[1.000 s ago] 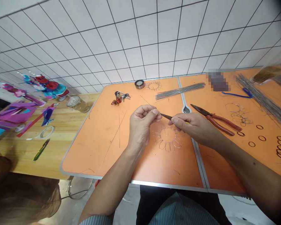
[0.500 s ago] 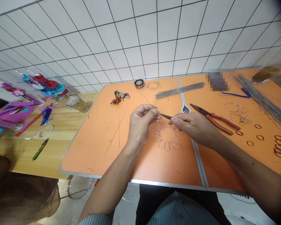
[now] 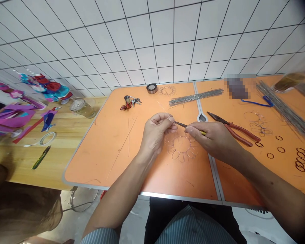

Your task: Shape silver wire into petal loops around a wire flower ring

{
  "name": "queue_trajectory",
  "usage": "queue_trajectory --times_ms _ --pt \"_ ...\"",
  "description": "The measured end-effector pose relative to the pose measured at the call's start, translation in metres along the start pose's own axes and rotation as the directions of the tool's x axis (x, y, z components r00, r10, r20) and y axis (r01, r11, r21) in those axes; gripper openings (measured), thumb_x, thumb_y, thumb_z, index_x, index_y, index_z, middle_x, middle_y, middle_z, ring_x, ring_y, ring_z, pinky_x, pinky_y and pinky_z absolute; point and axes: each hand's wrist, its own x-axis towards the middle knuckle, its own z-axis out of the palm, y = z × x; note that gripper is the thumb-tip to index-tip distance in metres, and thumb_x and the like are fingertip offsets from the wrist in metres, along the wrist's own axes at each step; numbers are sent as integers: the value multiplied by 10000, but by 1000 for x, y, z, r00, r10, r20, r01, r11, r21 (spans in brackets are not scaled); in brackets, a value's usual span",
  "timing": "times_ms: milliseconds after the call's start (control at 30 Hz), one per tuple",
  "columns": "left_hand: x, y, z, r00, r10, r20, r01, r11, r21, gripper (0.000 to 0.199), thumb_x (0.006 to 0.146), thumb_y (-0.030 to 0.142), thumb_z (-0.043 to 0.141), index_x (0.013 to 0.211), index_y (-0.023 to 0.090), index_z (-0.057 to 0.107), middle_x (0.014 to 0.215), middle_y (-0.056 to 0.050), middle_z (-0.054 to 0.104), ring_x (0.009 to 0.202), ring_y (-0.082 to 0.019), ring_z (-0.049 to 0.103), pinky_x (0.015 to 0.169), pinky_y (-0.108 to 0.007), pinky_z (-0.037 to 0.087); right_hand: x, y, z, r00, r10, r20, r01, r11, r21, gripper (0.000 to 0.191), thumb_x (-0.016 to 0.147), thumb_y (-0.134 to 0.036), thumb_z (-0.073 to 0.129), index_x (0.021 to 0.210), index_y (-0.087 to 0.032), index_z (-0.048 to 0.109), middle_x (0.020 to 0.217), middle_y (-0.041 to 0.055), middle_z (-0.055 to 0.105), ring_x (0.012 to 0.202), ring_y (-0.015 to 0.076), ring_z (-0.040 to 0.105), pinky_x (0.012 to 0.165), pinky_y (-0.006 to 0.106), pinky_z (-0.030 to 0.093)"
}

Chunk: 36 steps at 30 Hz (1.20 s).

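Observation:
My left hand (image 3: 157,130) is closed in a pinch, with a thin wire (image 3: 161,105) running up and away from its fingertips. In my right hand (image 3: 210,135) is a slim tool (image 3: 181,124) with a dark pointed tip and a bit of yellow handle; its kind is hard to make out. The tool's tip meets the left fingertips, where the wire's end is hidden. Beneath both hands a flower-shaped wire ring (image 3: 181,154) with looped petals lies flat on the orange table (image 3: 91,162).
Red-handled pliers (image 3: 239,134) lie right of my right hand, near small dark rings (image 3: 281,149). Bundles of straight wires (image 3: 195,97) (image 3: 287,110) rest farther back. A tape roll (image 3: 151,88) and keys (image 3: 130,102) sit at the back left. A wooden table (image 3: 58,173) adjoins on the left.
The view has shifted slightly. Both hands stay together at nearly the same spot, and the wire sticking out of my left fingers looks shorter or less visible.

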Motion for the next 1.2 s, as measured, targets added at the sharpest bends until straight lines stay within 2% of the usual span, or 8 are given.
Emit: queue_trajectory --times_ms 300,467,600,700,800,900,1000,1200 --pt "-1 7 -1 1000 23 -14 -23 1000 7 333 679 324 993 827 172 738 743 26 712 648 -93 709 592 -187 569 4 9 -1 997 57 60 -62 995 81 435 1115 -498 548 854 -222 761 744 27 686 686 203 604 658 356 411" --pt "-2 6 0 998 66 -11 -66 997 43 295 701 311 976 818 177 740 734 20 717 650 -96 705 598 -193 563 2 7 -1 992 87 87 -94 992 88 424 1118 -489 545 886 -222 779 781 40 712 709 214 617 649 355 420" --pt "-2 6 0 998 56 -21 -55 998 32 329 676 322 994 812 176 733 734 23 717 640 -93 704 597 -192 561 1 8 0 992 90 88 -100 988 117 409 1107 -494 562 886 -224 774 802 44 725 729 217 633 667 353 436" --pt "-1 5 -1 1000 0 -11 0 1000 2 383 637 337 1026 795 172 720 733 27 714 640 -91 708 603 -190 571 2 10 3 991 120 62 -129 978 162 383 1080 -508 599 883 -229 771 818 40 724 761 217 643 692 351 454" --pt "-1 1 0 998 -63 22 63 998 -17 399 633 345 1039 790 166 720 727 15 725 642 -95 712 606 -191 580 4 9 8 980 197 8 -192 947 259 240 985 -461 719 913 -239 770 849 27 720 812 215 648 728 347 481" --pt "-2 -6 1 992 -113 60 114 993 -18 374 657 338 1029 798 165 729 726 5 736 634 -96 708 616 -196 592 6 3 13 976 206 -75 -160 904 397 153 883 -373 795 899 -234 736 857 11 698 817 195 634 754 340 510" --pt "-5 -11 5 989 -134 66 135 991 -12 360 663 329 1020 798 165 730 710 4 730 621 -97 702 625 -205 595 7 -2 16 976 195 -98 -128 874 469 183 855 -367 815 855 -222 703 782 -18 634 727 156 572 693 319 480" --pt "-8 -17 10 987 -132 92 133 991 -5 351 655 323 1007 791 162 726 696 -12 731 589 -86 654 617 -206 557 7 -1 19 971 237 -17 -191 820 539 171 830 -329 814 866 -213 694 676 -66 531 601 110 460 578 285 369"
